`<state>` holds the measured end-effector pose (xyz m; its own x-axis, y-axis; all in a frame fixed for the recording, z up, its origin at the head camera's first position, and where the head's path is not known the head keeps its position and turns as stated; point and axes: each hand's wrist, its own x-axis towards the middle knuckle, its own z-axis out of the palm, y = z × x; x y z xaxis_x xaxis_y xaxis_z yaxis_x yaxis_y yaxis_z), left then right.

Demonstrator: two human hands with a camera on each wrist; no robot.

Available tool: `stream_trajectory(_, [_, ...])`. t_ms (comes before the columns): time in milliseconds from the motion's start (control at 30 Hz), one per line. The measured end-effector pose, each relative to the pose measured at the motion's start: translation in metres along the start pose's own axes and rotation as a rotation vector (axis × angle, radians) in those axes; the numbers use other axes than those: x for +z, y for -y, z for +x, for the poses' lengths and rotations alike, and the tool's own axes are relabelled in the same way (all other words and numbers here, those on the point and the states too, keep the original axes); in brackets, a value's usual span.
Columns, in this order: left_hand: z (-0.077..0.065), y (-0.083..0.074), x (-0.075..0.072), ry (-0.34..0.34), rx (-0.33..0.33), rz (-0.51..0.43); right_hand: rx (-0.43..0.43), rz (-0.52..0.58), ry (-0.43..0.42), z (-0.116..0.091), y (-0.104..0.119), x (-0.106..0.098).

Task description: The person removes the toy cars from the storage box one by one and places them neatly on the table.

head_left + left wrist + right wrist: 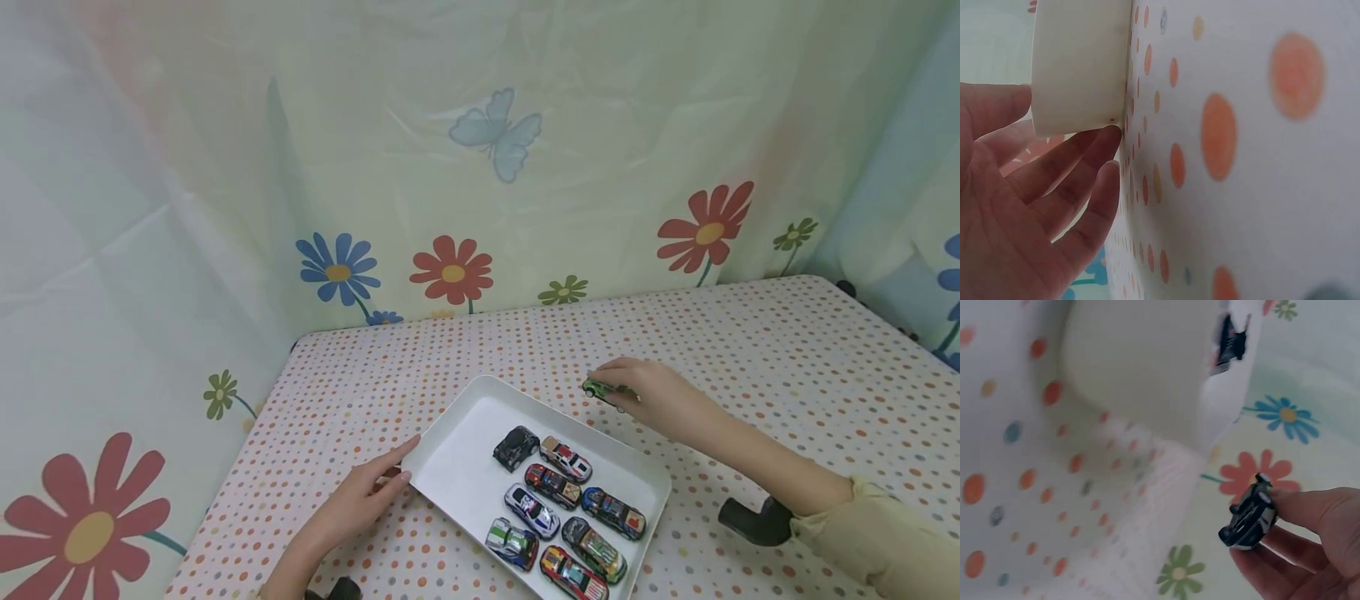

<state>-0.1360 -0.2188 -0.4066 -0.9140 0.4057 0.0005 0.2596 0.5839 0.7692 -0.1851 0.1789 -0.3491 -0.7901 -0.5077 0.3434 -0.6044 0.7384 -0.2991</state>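
Observation:
A white tray lies at an angle on the table. It holds several toy cars, among them a black one and a red-and-yellow one. My left hand holds the tray's left corner; the left wrist view shows the thumb at the rim and other fingertips by the base of the wall. Beyond the tray's far right side, my right hand pinches a small green toy car between thumb and fingers. The right wrist view shows this car's dark underside, held apart from the tray.
The table wears a white dotted cloth. Behind it hangs a curtain printed with flowers and a butterfly. Cars fill the near and right parts of the tray, while its far left part shows bare white floor.

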Motion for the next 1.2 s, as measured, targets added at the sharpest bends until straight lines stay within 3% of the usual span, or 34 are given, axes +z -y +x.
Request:
stream_trajectory(333, [0.0, 0.002, 0.001, -0.004, 0.008, 0.018, 0.057, 0.001, 0.072, 0.001, -0.025, 0.029])
stream_trajectory(700, [0.0, 0.001, 0.0, 0.003, 0.0, 0.028, 0.08, -0.03, 0.127, -0.001, -0.023, 0.041])
stream_trajectory(1200, [0.001, -0.001, 0.0, 0.003, -0.009, 0.015, 0.055, -0.106, 0.129, -0.003, -0.023, 0.047])
